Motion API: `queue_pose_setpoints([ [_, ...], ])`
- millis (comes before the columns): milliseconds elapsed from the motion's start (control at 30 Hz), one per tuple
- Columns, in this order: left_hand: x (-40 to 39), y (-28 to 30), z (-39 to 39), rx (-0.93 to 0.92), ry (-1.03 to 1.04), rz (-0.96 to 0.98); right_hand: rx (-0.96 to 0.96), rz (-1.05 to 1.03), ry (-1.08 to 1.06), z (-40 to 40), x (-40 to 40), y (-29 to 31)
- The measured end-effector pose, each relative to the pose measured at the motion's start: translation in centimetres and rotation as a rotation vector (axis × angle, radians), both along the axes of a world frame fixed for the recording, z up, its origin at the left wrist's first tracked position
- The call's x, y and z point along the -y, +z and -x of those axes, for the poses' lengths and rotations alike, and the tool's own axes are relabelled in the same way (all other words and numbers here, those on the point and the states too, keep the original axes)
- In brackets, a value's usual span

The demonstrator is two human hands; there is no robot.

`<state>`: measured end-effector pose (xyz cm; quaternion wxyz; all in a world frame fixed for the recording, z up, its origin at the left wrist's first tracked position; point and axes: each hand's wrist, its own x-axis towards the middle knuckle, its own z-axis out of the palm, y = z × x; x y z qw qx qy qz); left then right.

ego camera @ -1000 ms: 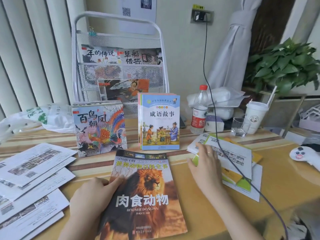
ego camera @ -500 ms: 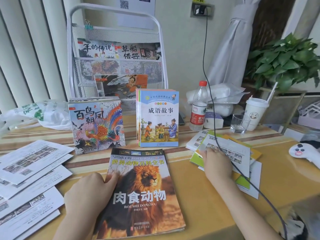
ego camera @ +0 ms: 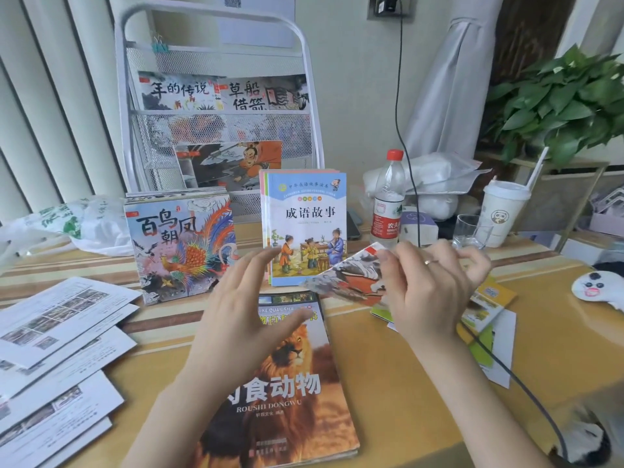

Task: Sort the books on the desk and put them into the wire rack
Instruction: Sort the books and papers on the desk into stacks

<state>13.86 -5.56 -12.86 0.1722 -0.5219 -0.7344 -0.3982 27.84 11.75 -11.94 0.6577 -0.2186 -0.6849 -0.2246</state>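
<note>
My right hand holds a thin picture book lifted off the pile of booklets at the right, tilted in the air. My left hand hovers open above the lion book, which lies flat at the desk's front. A phoenix-cover stack and a blue story book stack stand upright mid-desk. Behind them the white wire rack holds two books in an upper tier and one below.
Loose printed sheets fan out at the left. A water bottle, a glass, a lidded cup and a black cable stand at the right rear. A potted plant fills the far right.
My right hand has picked a thin picture book up from the right pile. My left hand has lifted off the lion book and opened above it.
</note>
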Motion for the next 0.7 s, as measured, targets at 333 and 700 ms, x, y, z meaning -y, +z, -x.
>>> queue_pose_setpoints([
  [333, -0.6, 0.3, 1.2, 0.786, -0.179, -0.31, 0.225, 0.368, 0.284, 4.2, 2.6, 2.4],
  [700, 2.9, 0.6, 8.9, 0.534, 0.158, -0.557, 0.361, 0.889, 0.735, 14.1, 5.3, -0.1],
])
